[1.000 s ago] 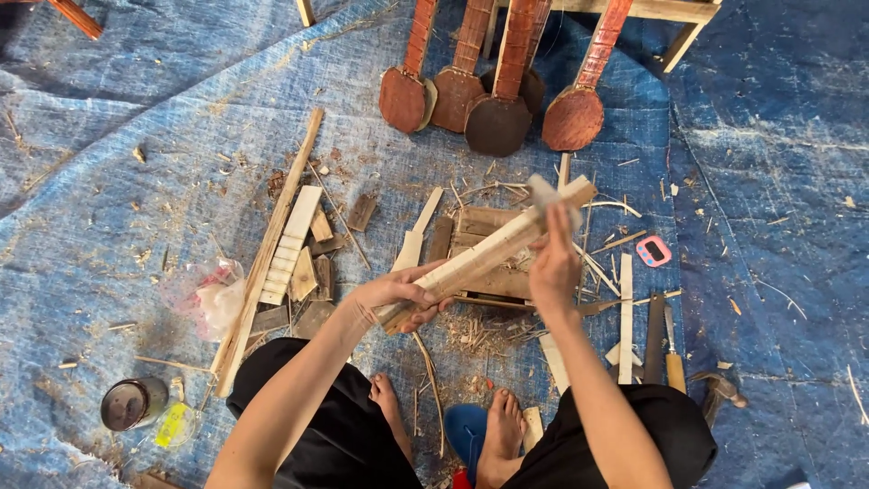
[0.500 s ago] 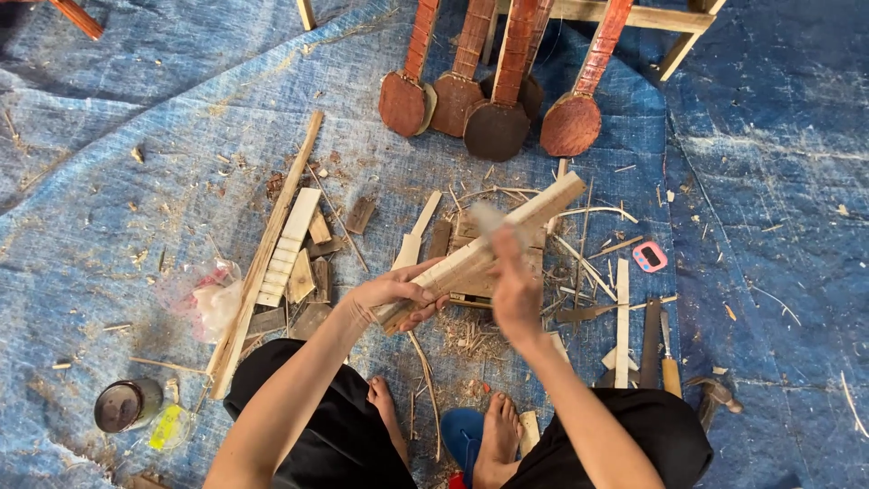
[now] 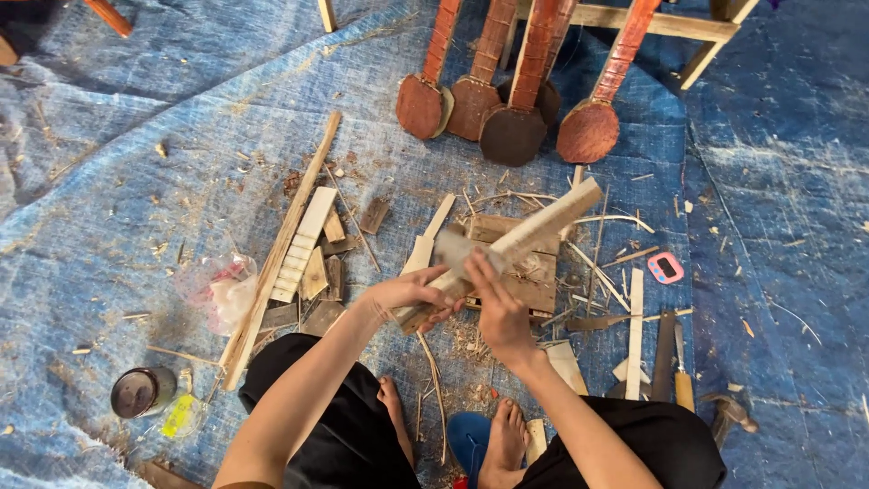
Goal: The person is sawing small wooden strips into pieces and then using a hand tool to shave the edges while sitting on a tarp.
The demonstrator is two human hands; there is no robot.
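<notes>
My left hand [image 3: 412,294] grips the near end of a pale squared wooden stick [image 3: 534,226] that slants up to the right above my lap. My right hand [image 3: 498,308] presses a small folded piece of grey sandpaper [image 3: 457,249] against the stick's lower half, close to the left hand. Beneath the stick lies a low wooden block [image 3: 529,281] ringed by shavings and thin strips.
Several reddish-brown carved paddle-shaped instrument bodies [image 3: 511,131] lean at the back. A long batten [image 3: 281,249], short offcuts and a notched strip [image 3: 303,240] lie left. A pink tape measure [image 3: 665,268], chisels [image 3: 674,362] and a hammer lie right; a tin [image 3: 138,391] front left. A blue tarp [image 3: 136,181] covers the floor.
My right hand has slid down the stick from its upper end towards my left hand, carrying the sandpaper with it. The left hand has kept its hold.
</notes>
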